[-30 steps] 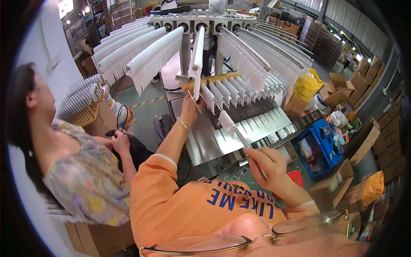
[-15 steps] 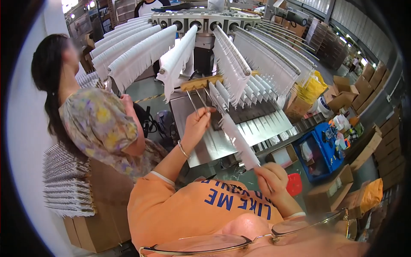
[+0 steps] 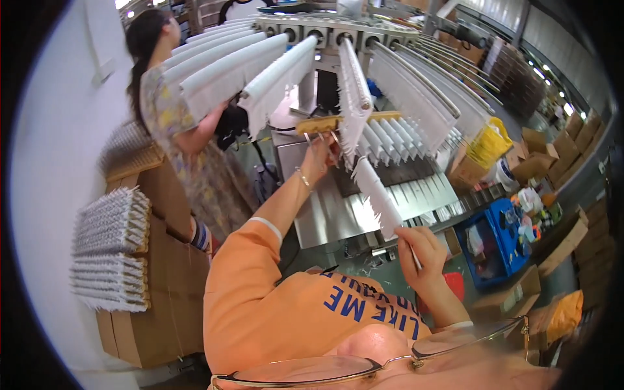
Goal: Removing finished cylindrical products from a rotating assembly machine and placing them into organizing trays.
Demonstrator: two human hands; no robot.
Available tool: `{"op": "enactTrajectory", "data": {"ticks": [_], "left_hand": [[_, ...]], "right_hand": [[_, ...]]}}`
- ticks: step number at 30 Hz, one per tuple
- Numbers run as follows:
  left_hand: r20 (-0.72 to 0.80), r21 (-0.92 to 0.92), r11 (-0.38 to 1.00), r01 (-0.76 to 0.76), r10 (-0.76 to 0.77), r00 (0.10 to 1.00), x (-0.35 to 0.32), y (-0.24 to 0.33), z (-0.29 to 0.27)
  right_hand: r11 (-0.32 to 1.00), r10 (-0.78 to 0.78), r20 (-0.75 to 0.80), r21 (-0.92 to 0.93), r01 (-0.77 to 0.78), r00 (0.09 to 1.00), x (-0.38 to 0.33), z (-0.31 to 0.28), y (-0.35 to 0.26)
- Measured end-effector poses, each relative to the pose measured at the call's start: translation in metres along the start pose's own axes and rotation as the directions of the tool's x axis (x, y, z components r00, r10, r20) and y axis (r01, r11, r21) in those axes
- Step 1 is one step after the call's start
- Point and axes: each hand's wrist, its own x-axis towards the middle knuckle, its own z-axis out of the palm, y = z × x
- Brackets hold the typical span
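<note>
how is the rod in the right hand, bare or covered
Mostly covered: white fringed material lies along it, ending near the right hand.

co-worker in floral dress (image 3: 201, 177) on the left, white wall (image 3: 49, 162) at left edge, brown carton (image 3: 172, 312) lower left, yellow bag (image 3: 491, 143) right of centre, blue crate (image 3: 505, 235) nearer in, red item (image 3: 455, 285) near the crate, orange bag (image 3: 564, 313) lower right
</note>
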Motion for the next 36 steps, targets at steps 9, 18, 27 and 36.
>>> {"op": "enactTrajectory", "data": {"ticks": [9,18,27,36], "left_hand": [[-0.131,-0.108,0.994,-0.011,-0.003,0.991,-0.016,-0.001,0.011],[0.007,0.133,0.974,-0.186,0.187,0.982,-0.022,0.007,0.019],[0.026,0.218,0.943,-0.25,0.251,0.968,-0.033,0.008,0.017],[0.116,0.335,0.917,-0.218,0.189,0.975,-0.088,0.026,0.04]], "right_hand": [[0.936,0.212,0.009,0.286,-0.205,0.977,-0.006,0.016,0.001],[0.92,0.167,0.021,0.355,-0.164,0.986,-0.007,0.015,0.002],[0.932,0.217,-0.003,0.297,-0.206,0.976,-0.011,0.021,0.006],[0.744,0.602,-0.318,0.558,-0.368,0.733,-0.078,0.001,0.015]]}}
